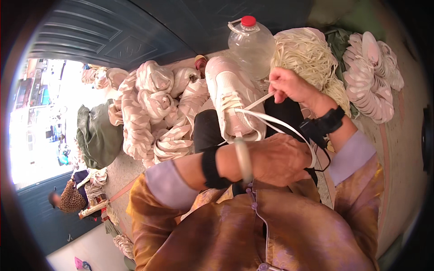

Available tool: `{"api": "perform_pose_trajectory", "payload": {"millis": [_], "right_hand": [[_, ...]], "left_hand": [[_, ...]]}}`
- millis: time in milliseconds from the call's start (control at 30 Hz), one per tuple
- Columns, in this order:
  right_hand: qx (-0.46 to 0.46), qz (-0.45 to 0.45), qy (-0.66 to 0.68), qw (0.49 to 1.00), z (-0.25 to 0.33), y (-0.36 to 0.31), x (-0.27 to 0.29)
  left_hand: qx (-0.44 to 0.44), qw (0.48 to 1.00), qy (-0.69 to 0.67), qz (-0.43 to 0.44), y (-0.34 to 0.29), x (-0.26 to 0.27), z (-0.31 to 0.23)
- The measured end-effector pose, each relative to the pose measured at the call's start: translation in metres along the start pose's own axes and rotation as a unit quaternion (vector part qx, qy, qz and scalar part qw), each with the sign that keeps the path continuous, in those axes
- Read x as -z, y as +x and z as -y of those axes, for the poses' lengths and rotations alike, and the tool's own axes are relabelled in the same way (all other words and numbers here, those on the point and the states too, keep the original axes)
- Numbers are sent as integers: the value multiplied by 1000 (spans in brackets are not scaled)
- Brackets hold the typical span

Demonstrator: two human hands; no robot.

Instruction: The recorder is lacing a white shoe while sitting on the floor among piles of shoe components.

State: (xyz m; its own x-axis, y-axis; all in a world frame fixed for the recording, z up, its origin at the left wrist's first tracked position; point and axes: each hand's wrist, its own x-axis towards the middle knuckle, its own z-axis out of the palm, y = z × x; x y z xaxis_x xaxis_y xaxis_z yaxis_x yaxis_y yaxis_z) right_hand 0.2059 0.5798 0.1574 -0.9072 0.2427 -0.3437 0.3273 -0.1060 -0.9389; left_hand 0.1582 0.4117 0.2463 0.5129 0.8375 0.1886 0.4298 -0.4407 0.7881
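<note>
A white and pale pink sneaker rests on my lap between my dark-trousered knees, toe pointing away. Its flat shoelace is threaded through part of the eyelets. My right hand, beyond the shoe's right side, pinches one lace and holds it taut. My left hand crosses in front of the shoe's heel, bangle at the wrist, its fingers bent. Another white lace curves from the shoe down to those fingertips, which close on it; their inner side is hidden.
Bundled shoe uppers lie at left beside a green cloth sack. A red-capped plastic jug stands beyond the shoe. A heap of cream laces and more stacked uppers lie right. Another person sits far left.
</note>
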Motion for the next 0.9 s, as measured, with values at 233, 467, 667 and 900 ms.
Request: {"api": "perform_pose_trajectory", "payload": {"millis": [233, 467, 667, 900], "right_hand": [[74, 9, 4, 997, 30, 0, -2], [136, 0, -188, 973, 38, 1, -30], [224, -47, -276, 934, 25, -16, -40], [349, -189, -344, 851, -6, -25, -94]], "left_hand": [[147, 986, 48, 70, -15, -20, 20], [-11, 998, 34, 58, 7, -59, 12], [77, 995, 57, 32, -25, -40, 29], [190, 950, 81, -233, -104, -17, 26]]}}
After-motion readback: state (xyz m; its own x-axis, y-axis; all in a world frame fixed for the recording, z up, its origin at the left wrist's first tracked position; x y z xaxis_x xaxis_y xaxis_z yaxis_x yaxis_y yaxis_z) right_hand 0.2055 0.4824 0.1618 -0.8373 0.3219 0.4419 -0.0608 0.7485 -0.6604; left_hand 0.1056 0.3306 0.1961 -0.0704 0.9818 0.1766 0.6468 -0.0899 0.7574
